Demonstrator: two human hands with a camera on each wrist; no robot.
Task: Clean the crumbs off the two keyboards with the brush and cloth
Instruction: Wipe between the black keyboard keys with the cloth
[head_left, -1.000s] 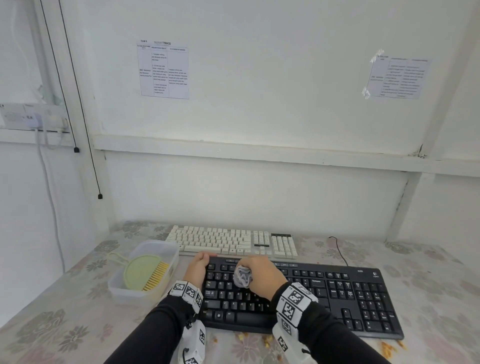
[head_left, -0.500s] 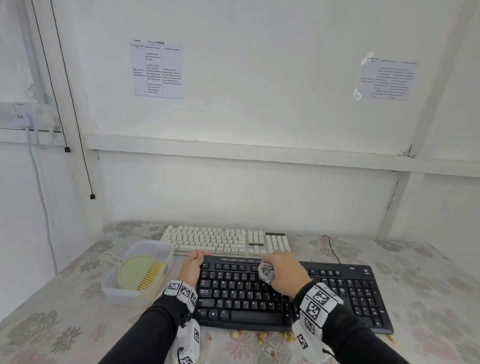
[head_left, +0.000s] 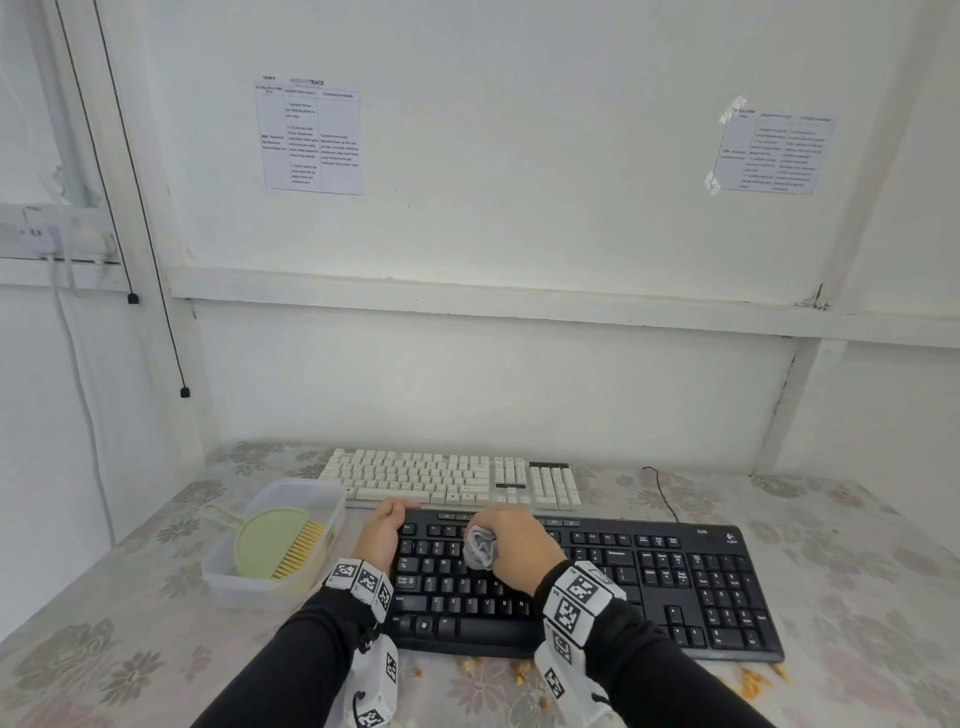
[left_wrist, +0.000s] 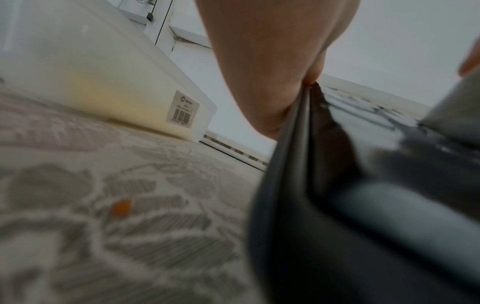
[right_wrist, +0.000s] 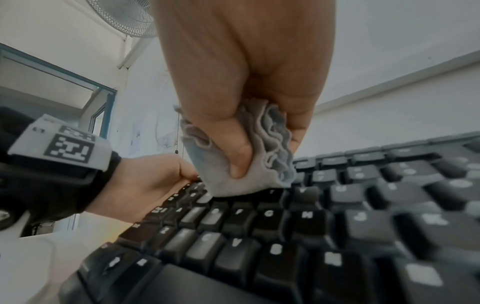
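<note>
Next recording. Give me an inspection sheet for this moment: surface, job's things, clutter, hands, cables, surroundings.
Surface: table under a floral cover.
Job's things: black keyboard in front, white keyboard behind it; grey cloth on the black keys; green brush lying in a clear plastic tub.
Clutter: orange crumbs on the table along the black keyboard's near edge.
Hands: right hand holds the bunched cloth; left hand grips the black keyboard's far-left corner.
Cables: black cable behind the keyboards; thin cords down the wall.
Surroundings: white wall, two taped paper sheets.
</note>
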